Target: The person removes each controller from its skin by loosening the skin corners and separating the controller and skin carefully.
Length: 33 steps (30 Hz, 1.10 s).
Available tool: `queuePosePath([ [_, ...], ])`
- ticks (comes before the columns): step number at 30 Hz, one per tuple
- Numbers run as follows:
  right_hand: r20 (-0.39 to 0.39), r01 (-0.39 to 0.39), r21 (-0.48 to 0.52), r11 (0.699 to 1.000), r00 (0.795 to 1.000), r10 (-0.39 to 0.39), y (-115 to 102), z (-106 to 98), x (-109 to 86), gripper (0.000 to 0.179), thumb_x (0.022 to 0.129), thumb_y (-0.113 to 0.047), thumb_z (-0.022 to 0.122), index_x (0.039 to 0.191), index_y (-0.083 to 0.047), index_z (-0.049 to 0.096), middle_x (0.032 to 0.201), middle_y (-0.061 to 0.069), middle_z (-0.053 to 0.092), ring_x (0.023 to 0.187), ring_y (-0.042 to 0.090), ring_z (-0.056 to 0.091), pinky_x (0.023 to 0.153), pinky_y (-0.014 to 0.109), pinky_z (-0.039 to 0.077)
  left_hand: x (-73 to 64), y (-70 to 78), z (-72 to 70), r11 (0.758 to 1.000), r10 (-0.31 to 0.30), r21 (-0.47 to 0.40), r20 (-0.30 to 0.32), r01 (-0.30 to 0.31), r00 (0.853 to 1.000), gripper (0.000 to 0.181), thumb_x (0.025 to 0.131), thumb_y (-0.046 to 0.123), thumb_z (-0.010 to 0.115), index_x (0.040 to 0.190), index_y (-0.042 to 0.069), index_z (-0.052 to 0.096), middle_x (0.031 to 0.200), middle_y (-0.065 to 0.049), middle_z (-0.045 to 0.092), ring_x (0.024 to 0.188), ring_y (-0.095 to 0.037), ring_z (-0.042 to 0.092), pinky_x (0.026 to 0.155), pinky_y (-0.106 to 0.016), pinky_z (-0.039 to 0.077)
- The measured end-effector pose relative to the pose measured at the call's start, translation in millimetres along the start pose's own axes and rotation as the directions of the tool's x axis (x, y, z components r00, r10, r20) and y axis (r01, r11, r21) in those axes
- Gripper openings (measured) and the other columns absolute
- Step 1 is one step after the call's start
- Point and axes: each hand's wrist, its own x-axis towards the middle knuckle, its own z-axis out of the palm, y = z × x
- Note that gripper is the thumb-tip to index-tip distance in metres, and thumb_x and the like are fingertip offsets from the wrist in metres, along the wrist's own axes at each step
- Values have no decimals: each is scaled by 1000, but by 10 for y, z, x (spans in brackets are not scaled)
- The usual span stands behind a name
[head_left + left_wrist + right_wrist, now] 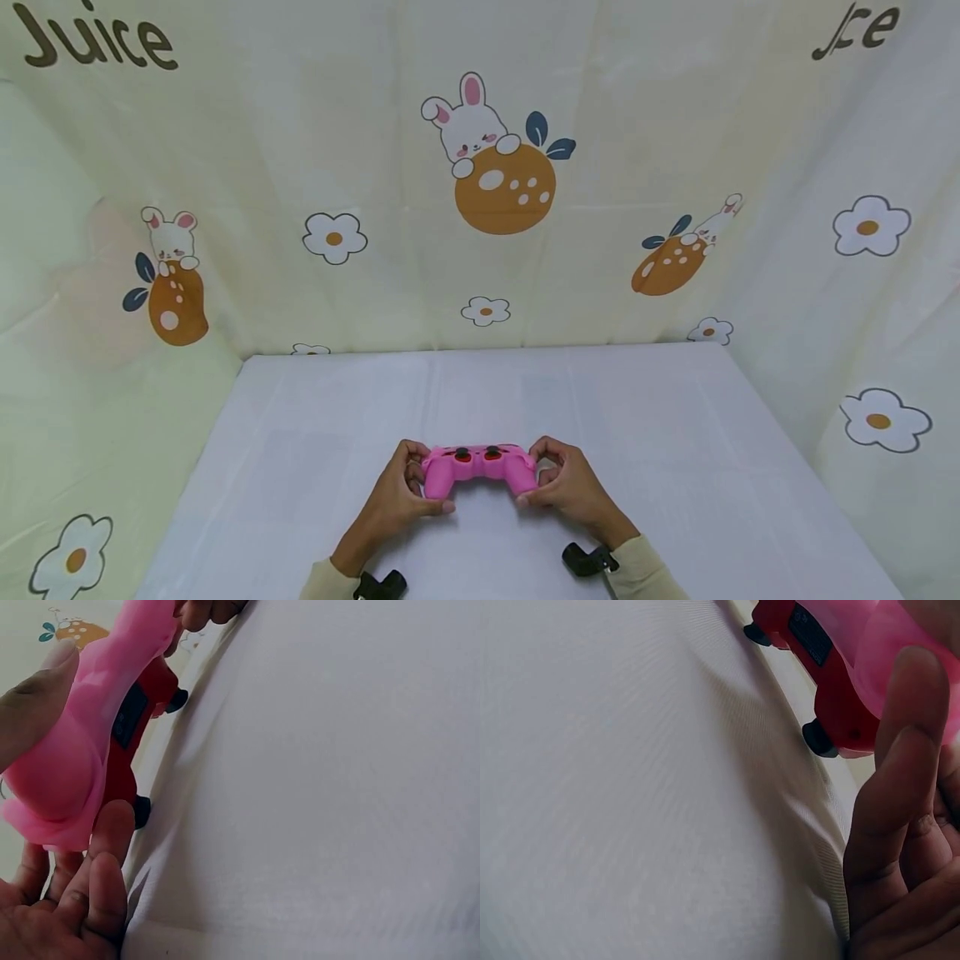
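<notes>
A game controller [480, 469] in a pink cover is held level over the white table. In the left wrist view its red body [122, 776] shows beside the soft pink cover [94, 705], with a dark rectangular label and black knobs. My left hand [393, 493] grips the left handle, thumb on the near side and fingers around the outer end. The right handle is pinched the same way by my right hand [573, 492]. From the right wrist, the fingers [911, 712] press against the pink cover, and part of that handle is hidden behind them.
The white cloth-covered table [480, 396] spreads around both hands, its cloth wrinkled near the controller. Behind and at the sides hangs a pale curtain [360, 150] printed with rabbits, oranges and flowers. Black wrist cameras [588, 559] sit at both sleeves.
</notes>
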Motion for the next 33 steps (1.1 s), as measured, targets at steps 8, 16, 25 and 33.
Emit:
queuePosePath([
  [8, 16, 0, 14, 1000, 1000, 0, 10, -2, 3, 60, 65, 4, 97, 106, -2, 54, 99, 2, 58, 53, 1, 48, 53, 20, 43, 15, -15, -29, 999, 15, 32, -18, -14, 1000, 77, 66, 13, 102, 122, 9, 49, 98, -6, 57, 81, -13, 56, 69, -20, 49],
  [16, 18, -13, -12, 1000, 1000, 13, 8, 4, 13, 58, 68, -3, 98, 107, -1, 55, 98, 0, 60, 54, 2, 50, 55, 20, 44, 13, -41, -22, 1000, 24, 1, -52, -24, 998, 71, 67, 12, 102, 118, 8, 51, 89, -3, 59, 76, -11, 55, 66, -19, 47],
  [25, -5, -2, -50, 999, 1000, 2, -10, -2, 15, 56, 72, 1, 94, 112, 3, 55, 98, 1, 59, 57, 1, 47, 56, 19, 42, 28, -68, -11, 999, 30, -29, -60, -32, 998, 72, 66, 12, 102, 117, 7, 52, 89, -3, 62, 72, -8, 61, 66, -19, 49],
  [33, -9, -1, 1, 1000, 1000, 1, -80, 10, -23, 61, 80, -17, 95, 118, 3, 52, 90, 5, 54, 67, 4, 51, 56, 23, 47, 42, -64, 4, 997, 34, -61, -34, -36, 999, 72, 66, 8, 101, 116, 4, 50, 100, -6, 57, 68, -7, 59, 64, -19, 48],
])
